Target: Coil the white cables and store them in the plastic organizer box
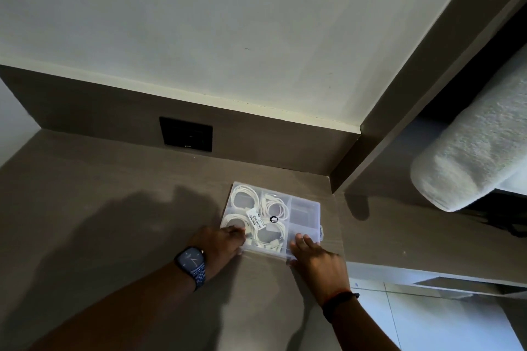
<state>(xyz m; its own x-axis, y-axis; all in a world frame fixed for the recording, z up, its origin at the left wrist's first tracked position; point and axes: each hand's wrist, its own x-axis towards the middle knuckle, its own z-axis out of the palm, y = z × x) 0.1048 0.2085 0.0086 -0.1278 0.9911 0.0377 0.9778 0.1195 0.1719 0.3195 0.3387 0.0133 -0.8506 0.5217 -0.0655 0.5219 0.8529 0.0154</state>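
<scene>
Both hands, L hand (221, 241) & R hand (315, 258), press flat w/ fingers spread on near edge of organizer box (303, 209), coiled white cables (245, 196) inside.

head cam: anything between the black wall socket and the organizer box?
Nothing. In the head view the brown counter runs bare from the black wall socket to the organizer box; only shadow falls on that stretch.

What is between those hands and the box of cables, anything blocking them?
Nothing visible. The left hand and right hand already rest on the near edge of the plastic organizer box, lid apparently shut, with the coiled white cables inside its compartments.
</scene>
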